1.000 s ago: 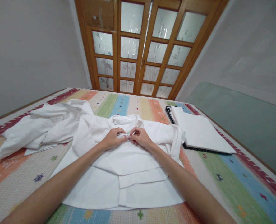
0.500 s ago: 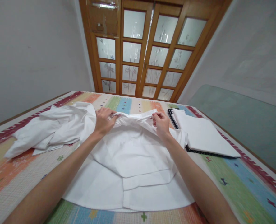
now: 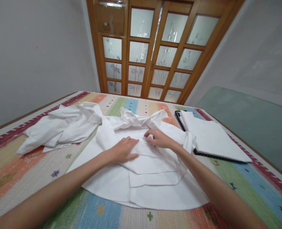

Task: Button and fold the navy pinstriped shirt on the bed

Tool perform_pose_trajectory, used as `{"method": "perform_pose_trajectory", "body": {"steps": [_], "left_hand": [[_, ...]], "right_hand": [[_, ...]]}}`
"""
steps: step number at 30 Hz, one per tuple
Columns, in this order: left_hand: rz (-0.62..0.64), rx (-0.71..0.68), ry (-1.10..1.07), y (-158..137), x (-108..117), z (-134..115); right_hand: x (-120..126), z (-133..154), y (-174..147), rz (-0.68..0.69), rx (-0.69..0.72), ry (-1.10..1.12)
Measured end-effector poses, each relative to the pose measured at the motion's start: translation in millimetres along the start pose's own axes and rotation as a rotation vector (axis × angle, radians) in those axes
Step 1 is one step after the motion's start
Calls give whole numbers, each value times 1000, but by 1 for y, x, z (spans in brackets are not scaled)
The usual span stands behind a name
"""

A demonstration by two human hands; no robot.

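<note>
A white collared shirt lies spread in front of me, its collar standing up at the far side and its rounded hem towards me. My left hand rests on the upper part of the cloth, fingers stretched out and thumb apart. Just beyond its fingertips a small button shows on the shirt front. From the right, my right hand reaches to the same spot, fingers bent and their tips at the cloth beside the button. The exact hold of those fingertips is hard to see.
A crumpled white garment lies to the left, close to the shirt. Folded white cloth over a dark dotted one sits on the right. Underneath is a patterned striped tablecloth. Wood-framed glass doors stand behind.
Both hands have let go of the collar and come down towards me onto the shirt front. The collar now stands by itself, and the button has come into sight between my hands.
</note>
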State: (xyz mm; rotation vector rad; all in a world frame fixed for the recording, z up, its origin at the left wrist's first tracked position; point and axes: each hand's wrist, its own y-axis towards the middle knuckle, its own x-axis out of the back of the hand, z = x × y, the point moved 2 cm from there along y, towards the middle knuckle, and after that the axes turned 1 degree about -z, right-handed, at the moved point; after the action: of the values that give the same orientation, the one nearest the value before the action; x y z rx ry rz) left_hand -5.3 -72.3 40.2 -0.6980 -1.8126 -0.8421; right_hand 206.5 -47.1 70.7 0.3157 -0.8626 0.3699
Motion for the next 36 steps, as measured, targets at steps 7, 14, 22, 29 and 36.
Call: {"method": "perform_pose_trajectory", "body": {"steps": [7, 14, 22, 29, 36], "left_hand": [[-60, -8, -109, -10, 54, 0], [-32, 201, 422, -72, 129, 60], [-56, 282, 536, -79, 109, 67], [-38, 128, 398, -6, 70, 13], [-176, 105, 65, 68, 14, 14]], "right_hand": [[5, -11, -4, 55, -130, -160], [0, -18, 11, -90, -218, -207], [-30, 0, 54, -373, -348, -391], [-36, -1, 60, -409, -387, -433], [-36, -23, 52, -349, -342, -290]]}}
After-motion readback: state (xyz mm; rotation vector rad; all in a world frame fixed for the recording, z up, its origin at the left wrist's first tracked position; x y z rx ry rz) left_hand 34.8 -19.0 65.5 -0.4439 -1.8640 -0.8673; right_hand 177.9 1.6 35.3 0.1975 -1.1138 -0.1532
